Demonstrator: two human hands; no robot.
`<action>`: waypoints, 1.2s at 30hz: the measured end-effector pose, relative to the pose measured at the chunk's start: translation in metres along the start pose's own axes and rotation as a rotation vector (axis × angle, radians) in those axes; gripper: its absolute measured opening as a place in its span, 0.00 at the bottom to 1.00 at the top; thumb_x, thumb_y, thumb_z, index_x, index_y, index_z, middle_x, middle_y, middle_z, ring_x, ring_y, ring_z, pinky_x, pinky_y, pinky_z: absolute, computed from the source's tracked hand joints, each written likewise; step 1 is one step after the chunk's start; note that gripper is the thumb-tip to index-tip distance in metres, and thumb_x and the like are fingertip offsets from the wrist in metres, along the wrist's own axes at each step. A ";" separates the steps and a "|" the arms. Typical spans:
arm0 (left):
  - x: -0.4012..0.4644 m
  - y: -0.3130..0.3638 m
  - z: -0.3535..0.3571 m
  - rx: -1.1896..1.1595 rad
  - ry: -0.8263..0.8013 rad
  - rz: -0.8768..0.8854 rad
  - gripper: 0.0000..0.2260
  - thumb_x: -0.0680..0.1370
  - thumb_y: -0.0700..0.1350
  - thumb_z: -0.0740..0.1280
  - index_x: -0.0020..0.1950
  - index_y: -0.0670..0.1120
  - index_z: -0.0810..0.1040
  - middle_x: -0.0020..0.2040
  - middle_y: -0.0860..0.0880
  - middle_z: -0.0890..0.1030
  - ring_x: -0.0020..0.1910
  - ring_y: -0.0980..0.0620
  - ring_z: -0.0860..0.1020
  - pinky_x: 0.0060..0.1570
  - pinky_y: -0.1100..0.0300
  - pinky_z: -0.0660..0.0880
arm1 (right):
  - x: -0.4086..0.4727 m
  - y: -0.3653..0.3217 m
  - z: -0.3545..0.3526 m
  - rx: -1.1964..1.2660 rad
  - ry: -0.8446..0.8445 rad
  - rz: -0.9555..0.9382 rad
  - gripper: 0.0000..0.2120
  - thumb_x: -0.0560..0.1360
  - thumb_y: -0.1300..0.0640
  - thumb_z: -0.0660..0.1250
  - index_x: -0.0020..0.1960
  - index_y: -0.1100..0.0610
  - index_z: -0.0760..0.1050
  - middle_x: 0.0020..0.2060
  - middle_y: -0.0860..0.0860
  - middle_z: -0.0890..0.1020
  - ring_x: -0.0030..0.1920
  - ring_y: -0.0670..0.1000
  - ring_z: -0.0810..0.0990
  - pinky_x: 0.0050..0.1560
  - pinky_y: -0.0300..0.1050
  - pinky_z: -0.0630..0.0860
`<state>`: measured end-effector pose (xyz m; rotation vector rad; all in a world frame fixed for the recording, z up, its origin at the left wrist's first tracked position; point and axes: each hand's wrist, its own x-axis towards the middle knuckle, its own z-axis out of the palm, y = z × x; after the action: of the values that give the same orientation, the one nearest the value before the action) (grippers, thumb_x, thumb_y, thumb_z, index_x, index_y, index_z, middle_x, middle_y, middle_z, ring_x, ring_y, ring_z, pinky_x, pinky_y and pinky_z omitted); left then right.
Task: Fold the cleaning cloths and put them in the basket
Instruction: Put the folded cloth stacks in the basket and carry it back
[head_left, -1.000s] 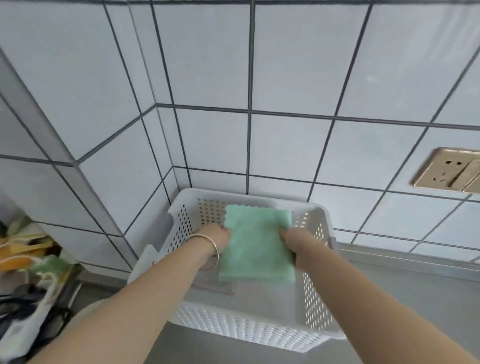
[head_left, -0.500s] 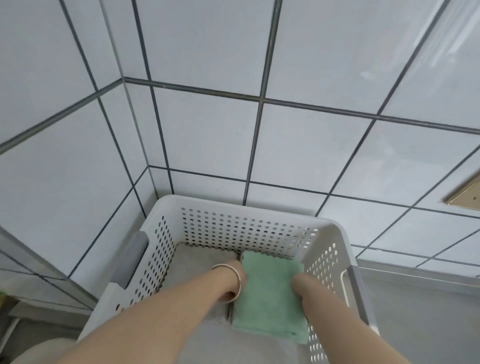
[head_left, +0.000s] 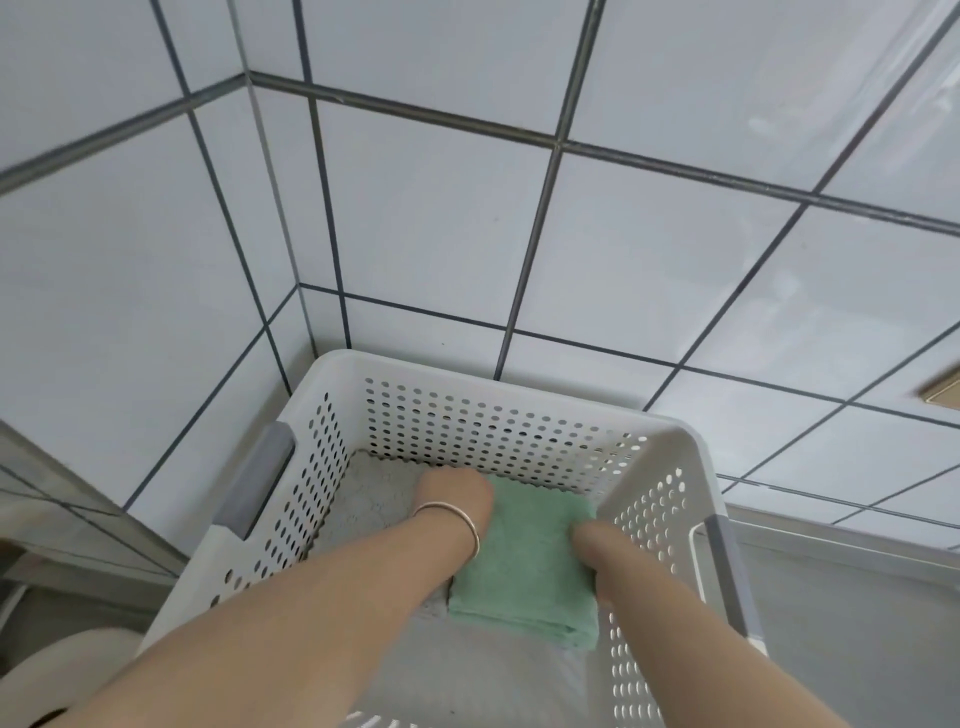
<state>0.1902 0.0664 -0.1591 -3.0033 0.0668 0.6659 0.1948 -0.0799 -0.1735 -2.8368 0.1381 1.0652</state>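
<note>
A folded green cloth (head_left: 524, 561) lies inside the white perforated basket (head_left: 498, 389), on the right side of its floor. A folded grey cloth (head_left: 374, 499) lies to its left, and another grey one lies nearer me. My left hand (head_left: 454, 493), with a bracelet on the wrist, grips the green cloth's left edge. On the right edge sits my right hand (head_left: 589, 543), holding it with the fingers tucked under and hidden.
The basket stands in a corner of white tiled walls (head_left: 623, 249) on a grey counter (head_left: 857, 623). Grey handles (head_left: 260, 478) sit on both short sides of the basket. A gold socket plate (head_left: 943, 392) shows at the right edge.
Both hands have lowered the green cloth from above the rim down onto the right side of the basket floor. The view has moved closer and tilted over the basket.
</note>
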 end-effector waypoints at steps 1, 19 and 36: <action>-0.002 0.002 -0.005 0.024 0.054 0.057 0.14 0.78 0.35 0.55 0.61 0.42 0.72 0.58 0.45 0.77 0.56 0.46 0.76 0.48 0.56 0.72 | -0.014 -0.006 -0.010 -0.027 -0.046 -0.006 0.18 0.79 0.66 0.50 0.66 0.67 0.67 0.65 0.61 0.72 0.64 0.58 0.72 0.65 0.48 0.70; -0.004 -0.019 0.037 0.088 -0.249 0.227 0.47 0.71 0.66 0.62 0.75 0.49 0.36 0.76 0.49 0.34 0.76 0.47 0.37 0.73 0.40 0.48 | -0.025 -0.018 0.033 -0.478 0.106 -0.152 0.50 0.71 0.43 0.67 0.76 0.62 0.37 0.75 0.61 0.43 0.75 0.63 0.43 0.67 0.55 0.63; -0.124 -0.108 -0.074 -0.338 0.498 -0.201 0.24 0.76 0.52 0.64 0.70 0.46 0.65 0.67 0.42 0.67 0.67 0.43 0.65 0.66 0.51 0.65 | -0.119 0.027 -0.056 0.359 0.970 -0.259 0.16 0.75 0.62 0.61 0.61 0.55 0.75 0.55 0.56 0.75 0.56 0.57 0.71 0.48 0.48 0.69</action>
<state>0.1150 0.1726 -0.0343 -3.3529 -0.3526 -0.1112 0.1383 -0.1089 -0.0549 -2.6509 0.0246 -0.3976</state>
